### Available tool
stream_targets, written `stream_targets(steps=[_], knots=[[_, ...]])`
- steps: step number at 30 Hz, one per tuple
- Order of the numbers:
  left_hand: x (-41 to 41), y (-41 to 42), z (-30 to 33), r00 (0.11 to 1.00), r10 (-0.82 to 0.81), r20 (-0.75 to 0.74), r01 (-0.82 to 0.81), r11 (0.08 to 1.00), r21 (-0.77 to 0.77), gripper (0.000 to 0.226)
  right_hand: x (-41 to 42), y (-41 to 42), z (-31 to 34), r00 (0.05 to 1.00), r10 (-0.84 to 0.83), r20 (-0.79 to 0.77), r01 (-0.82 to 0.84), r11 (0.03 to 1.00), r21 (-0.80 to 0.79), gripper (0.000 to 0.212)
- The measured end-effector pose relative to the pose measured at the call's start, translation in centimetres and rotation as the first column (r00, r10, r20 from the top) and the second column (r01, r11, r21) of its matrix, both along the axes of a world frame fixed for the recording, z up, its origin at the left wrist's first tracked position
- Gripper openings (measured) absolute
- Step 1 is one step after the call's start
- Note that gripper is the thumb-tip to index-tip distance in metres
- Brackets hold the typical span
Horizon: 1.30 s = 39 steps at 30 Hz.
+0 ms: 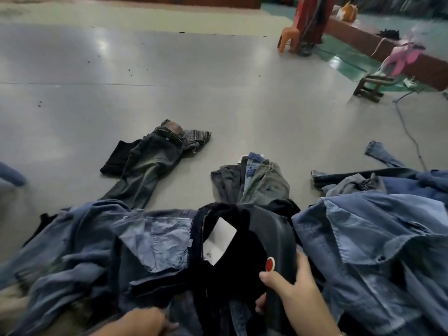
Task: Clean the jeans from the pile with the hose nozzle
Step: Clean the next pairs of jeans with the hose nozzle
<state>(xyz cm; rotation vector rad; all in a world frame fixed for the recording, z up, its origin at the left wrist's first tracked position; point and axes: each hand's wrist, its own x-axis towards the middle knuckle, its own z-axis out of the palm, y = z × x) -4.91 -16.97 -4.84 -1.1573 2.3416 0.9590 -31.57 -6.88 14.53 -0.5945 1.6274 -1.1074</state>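
A pile of blue denim jeans (150, 238) spreads across the near floor. On top in the middle lies a black pair (232, 275) with a white tag (224, 232). My right hand (293, 289) grips a dark grey handle-like object with a round red spot (269, 264), apparently the hose nozzle, held over the black pair. My left hand (145, 321) is at the bottom edge, resting on the denim beside the black pair. Its fingertips are buried in the cloth.
A grey-green pair of jeans (150, 163) lies spread on the grey floor beyond the pile. A small heap of jeans (257, 180) sits to its right. A thin hose or cable (409, 134) runs along the right. A low wooden stool (371, 87) and an orange chair (289, 36) stand farther back.
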Motion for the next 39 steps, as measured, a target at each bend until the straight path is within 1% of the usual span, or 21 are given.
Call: stream_targets(steps=[1, 2, 3, 4, 5, 7, 8, 9, 10, 11, 12, 14, 15, 20, 24, 27, 30, 33, 34, 36, 39], knots=[[0.1, 0.5, 0.8, 0.989, 0.121, -0.082, -0.124, 0.992, -0.035, 0.027, 0.4, 0.2, 0.0, 1.0, 0.003, -0.029, -0.004, 1.0, -0.006, 0.043], [0.7, 0.2, 0.6, 0.931, 0.274, -0.242, -0.323, 0.927, -0.192, 0.019, 1.0, 0.4, 0.1, 0.999, 0.021, -0.028, -0.022, 0.999, -0.023, 0.042], [1.1, -0.8, 0.7, 0.826, 0.405, -0.392, -0.544, 0.755, -0.366, 0.023, 1.2, 0.6, 0.0, 0.999, 0.04, -0.037, -0.041, 0.999, -0.02, 0.041], [1.3, -1.9, 1.1, 0.706, 0.525, -0.475, -0.708, 0.549, -0.444, 0.036, 1.3, 0.7, -0.1, 0.998, 0.059, -0.033, -0.06, 0.998, -0.023, 0.04], [1.6, -3.1, 1.8, 0.55, 0.671, -0.498, -0.83, 0.372, -0.415, 0.053, 1.6, 0.6, 0.2, 0.997, 0.071, -0.026, -0.071, 0.997, -0.02, 0.039], [2.8, -5.2, 1.0, 0.133, 0.911, -0.39, -0.986, 0.082, -0.144, 0.089, 2.0, 0.2, 0.4, 0.995, 0.098, 0.013, -0.098, 0.995, -0.037, 0.04], [3.7, -5.7, -0.1, -0.082, 0.948, -0.307, -0.996, -0.068, 0.054, 0.099, 2.2, -0.1, 0.2, 0.994, 0.109, 0.012, -0.108, 0.993, -0.046, 0.04], [4.4, -5.6, -0.9, -0.277, 0.938, -0.208, -0.939, -0.218, 0.265, 0.1, 2.3, -0.3, 0.1, 0.993, 0.119, -0.002, -0.119, 0.992, -0.049, 0.04], [5.0, -5.0, -1.6, -0.386, 0.919, -0.083, -0.841, -0.313, 0.442, 0.092, 2.5, -0.5, -0.1, 0.992, 0.129, -0.003, -0.129, 0.99, -0.057, 0.04], [5.3, -4.5, -1.4, -0.378, 0.926, 0.001, -0.779, -0.318, 0.541, 0.075, 2.6, -0.7, -0.1, 0.992, 0.125, -0.009, -0.126, 0.99, -0.057, 0.04], [5.6, -4.5, -1.2, -0.302, 0.953, 0.018, -0.779, -0.257, 0.572, 0.059, 2.6, -0.8, -0.1, 0.992, 0.125, -0.006, -0.125, 0.99, -0.06, 0.039], [5.4, -5.8, 1.1, -0.099, 0.991, -0.091, -0.85, -0.036, 0.526, 0.038, 2.7, -0.9, 0.2, 0.992, 0.129, -0.006, -0.129, 0.99, -0.052, 0.039], [4.7, -6.8, 3.3, -0.036, 0.982, -0.188, -0.858, 0.066, 0.509, 0.033, 2.7, -0.9, 0.4, 0.994, 0.113, -0.008, -0.113, 0.992, -0.054, 0.039], [-0.1, -8.6, 17.4, 0.045, 0.866, -0.499, -0.679, 0.392, 0.62, 0.013, 3.2, -0.8, 1.9, 0.998, 0.05, 0.024, -0.047, 0.993, -0.106, 0.034], [-0.7, -9.8, 25.4, 0.033, 0.755, -0.655, -0.641, 0.519, 0.566, 0.012, 2.8, 0.4, 3.1, 0.998, -0.028, 0.051, 0.038, 0.978, -0.207, 0.035], [-1.4, -10.9, 23.8, 0.182, 0.761, -0.623, -0.756, 0.514, 0.406, 0.031, 2.1, 1.1, 3.4, 0.998, -0.048, 0.035, 0.055, 0.969, -0.243, 0.037], [-1.6, -9.4, 15.9, 0.345, 0.858, -0.38, -0.853, 0.456, 0.253, 0.059, 1.7, 1.1, 3.1, 0.998, -0.047, 0.035, 0.053, 0.975, -0.217, 0.036], [-1.6, -5.8, 7.6, 0.41, 0.904, -0.123, -0.906, 0.419, 0.056, 0.058, 2.1, 0.4, 2.5, 0.998, -0.008, 0.057, 0.015, 0.991, -0.132, 0.032], [-1.8, -4.7, 5.7, 0.402, 0.91, -0.1, -0.915, 0.403, -0.003, 0.055, 2.3, 0.1, 2.2, 0.998, 0.008, 0.063, -0.002, 0.995, -0.101, 0.031], [-2.5, -3.5, 3.2, 0.29, 0.946, -0.147, -0.957, 0.286, -0.046, 0.052, 2.7, -0.4, 1.5, 0.996, 0.054, 0.066, -0.05, 0.997, -0.061, 0.031], [-3.0, -3.4, 2.1, -0.066, 0.961, -0.268, -0.995, -0.044, 0.087, 0.049, 3.1, -0.5, 0.6, 0.992, 0.121, 0.029, -0.12, 0.992, -0.027, 0.035]])
